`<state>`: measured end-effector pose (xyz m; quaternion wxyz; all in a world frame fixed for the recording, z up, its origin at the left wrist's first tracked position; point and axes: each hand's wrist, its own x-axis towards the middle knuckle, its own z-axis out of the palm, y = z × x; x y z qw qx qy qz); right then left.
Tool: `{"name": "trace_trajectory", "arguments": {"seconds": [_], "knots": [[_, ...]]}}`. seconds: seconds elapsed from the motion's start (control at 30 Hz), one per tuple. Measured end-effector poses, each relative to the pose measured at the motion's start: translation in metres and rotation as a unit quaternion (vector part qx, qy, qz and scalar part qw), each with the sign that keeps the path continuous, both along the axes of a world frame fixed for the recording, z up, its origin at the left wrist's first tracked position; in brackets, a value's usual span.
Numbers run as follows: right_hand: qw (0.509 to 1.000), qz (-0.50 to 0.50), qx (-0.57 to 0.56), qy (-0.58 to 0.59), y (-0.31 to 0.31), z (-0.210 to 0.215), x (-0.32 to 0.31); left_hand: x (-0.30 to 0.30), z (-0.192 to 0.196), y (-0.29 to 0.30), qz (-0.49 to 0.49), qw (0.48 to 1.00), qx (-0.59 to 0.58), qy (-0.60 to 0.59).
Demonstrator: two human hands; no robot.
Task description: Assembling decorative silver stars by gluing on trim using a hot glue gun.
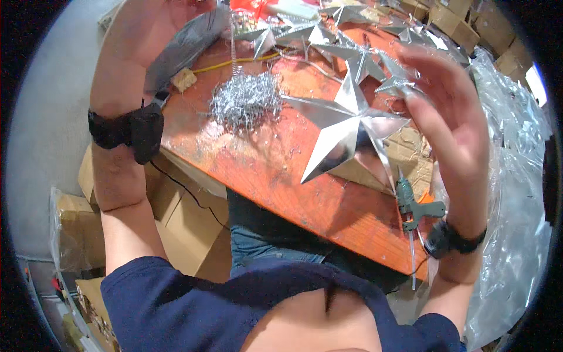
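Note:
A large silver foil star (pixel 345 120) with folded points is at the middle of the orange-red table. My right hand (pixel 451 111) is beside its right points, blurred, with thumb and fingers curved and apart. Smaller silver star points (pixel 400 82) show at the gap between thumb and fingers; I see nothing gripped. My left hand (pixel 170 20) reaches up to the top edge, its fingers blurred and mostly cut off. Below it is a grey silvery sheet (pixel 190 50). A tangled heap of silver tinsel strands (pixel 245 101) lies nearby, with a thin coiled strand (pixel 233 50) rising from it.
A dark green glue gun (pixel 413 205) stands at the table's right front by a cardboard piece (pixel 407 149). More silver stars (pixel 316 35) crowd the back. Clear plastic bags (pixel 510 176) lie right; cardboard boxes (pixel 190 220) stand lower left. A yellow cord (pixel 234 63) crosses the table (pixel 264 167).

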<state>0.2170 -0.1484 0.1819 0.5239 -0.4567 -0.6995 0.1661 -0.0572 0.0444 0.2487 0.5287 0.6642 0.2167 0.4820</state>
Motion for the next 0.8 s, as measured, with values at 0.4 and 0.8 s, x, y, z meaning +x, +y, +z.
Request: {"name": "trace_trajectory", "arguments": {"seconds": [0.4,0.8], "knots": [[0.909,0.299,-0.183,0.226,0.024,0.051,0.034,0.033,0.021,-0.04,-0.179,0.975,0.098,-0.092],[0.982,-0.157,-0.103,0.036,-0.053,-0.009,0.089,0.098,-0.09,-0.07,-0.181,0.966,0.031,0.184]]}}
